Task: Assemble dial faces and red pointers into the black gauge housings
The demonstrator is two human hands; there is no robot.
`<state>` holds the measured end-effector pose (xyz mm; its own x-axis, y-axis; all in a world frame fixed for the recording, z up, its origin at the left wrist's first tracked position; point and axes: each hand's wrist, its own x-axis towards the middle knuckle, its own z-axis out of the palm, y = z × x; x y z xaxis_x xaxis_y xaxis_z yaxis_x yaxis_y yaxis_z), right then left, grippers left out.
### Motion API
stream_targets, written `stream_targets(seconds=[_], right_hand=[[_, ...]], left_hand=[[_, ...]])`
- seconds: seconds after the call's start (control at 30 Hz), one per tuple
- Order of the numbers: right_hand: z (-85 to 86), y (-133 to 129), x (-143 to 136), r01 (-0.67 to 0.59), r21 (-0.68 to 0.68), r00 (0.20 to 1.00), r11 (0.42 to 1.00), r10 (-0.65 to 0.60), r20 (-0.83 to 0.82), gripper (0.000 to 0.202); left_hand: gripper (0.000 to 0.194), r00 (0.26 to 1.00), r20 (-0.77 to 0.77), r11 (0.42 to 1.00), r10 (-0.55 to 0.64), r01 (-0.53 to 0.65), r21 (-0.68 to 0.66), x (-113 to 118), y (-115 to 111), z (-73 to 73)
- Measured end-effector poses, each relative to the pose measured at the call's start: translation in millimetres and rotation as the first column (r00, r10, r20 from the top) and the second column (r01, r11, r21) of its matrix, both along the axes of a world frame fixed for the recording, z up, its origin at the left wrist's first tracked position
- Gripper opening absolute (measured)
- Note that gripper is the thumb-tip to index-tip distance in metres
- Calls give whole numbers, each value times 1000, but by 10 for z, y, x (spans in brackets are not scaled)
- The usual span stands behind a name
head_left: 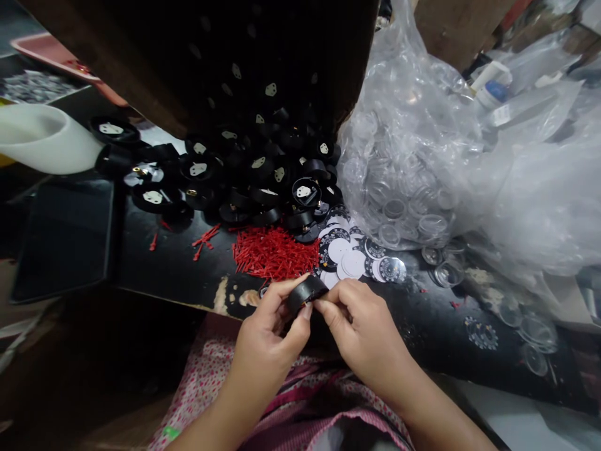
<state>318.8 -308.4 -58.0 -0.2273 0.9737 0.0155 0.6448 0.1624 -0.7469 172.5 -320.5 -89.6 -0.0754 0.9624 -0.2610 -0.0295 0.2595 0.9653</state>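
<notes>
My left hand (271, 335) is closed on a round black plastic gauge housing (306, 293), thumb at the near rim and fingers behind. The housing is tilted on its side, its inner face mostly out of sight. At its right edge, my right hand (359, 319) has thumb and forefinger pinched together; whatever is between them is hidden. Just beyond my hands lies a heap of small red pointers (276, 252). To its right are scattered round dials (351, 262), some white side up, others showing black printed markings. Many more black housings (263, 188) are piled behind the pointers.
A clear plastic bag (399, 156) of round transparent covers (393, 208) fills the right back. Loose covers (535, 332) lie at the right. At the left are a black tablet-like slab (66, 238), a white tub (51, 144) and a pink tray (54, 53). A dark box (225, 37) overhangs the back.
</notes>
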Motion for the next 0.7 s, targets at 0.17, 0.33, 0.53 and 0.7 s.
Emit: stream_targets(seconds=[0.17,0.33,0.53,0.7], right_hand=[[34,72,73,-52,86,997,995,46,69,13],[-18,147,95,-226,296,944,928,133,302,12],[-40,168,9,-214,310,936,926,105,335,15],[73,160,79,-41,44,990,998,35,137,8]], left_hand=[[30,934,353,976,-59,128,-175,-36,36,-87],[45,922,380,971,-65,146,-188,-56,37,-159],[43,901,413,941,132,18,-339,55,-24,-165],[42,940,321,959,120,-26,-283,95,-57,-183]])
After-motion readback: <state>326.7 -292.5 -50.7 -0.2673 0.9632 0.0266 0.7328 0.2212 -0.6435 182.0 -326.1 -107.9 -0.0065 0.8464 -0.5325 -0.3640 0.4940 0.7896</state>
